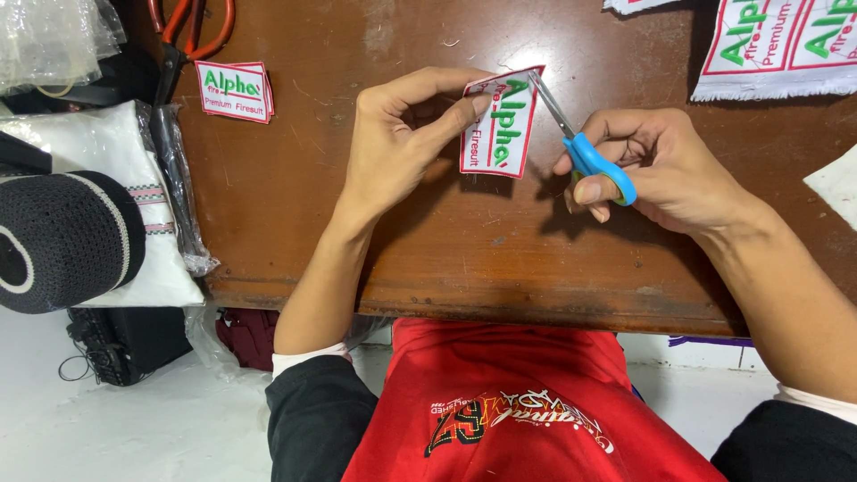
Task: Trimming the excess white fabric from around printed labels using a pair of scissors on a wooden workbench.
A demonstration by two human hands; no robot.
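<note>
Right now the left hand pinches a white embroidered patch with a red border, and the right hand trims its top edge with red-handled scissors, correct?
Not quite: the head view shows the small scissors in the right hand have blue handles. The red-handled shears lie unused at the table's far left. The rest holds: the left hand pinches the white embroidered patch with a red border.

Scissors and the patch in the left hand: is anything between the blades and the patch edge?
Nothing visible. The blue-handled scissors in the right hand already meet the top corner of the embroidered patch, which the left hand pinches by its left edge, with its fingers away from the blades.
</note>
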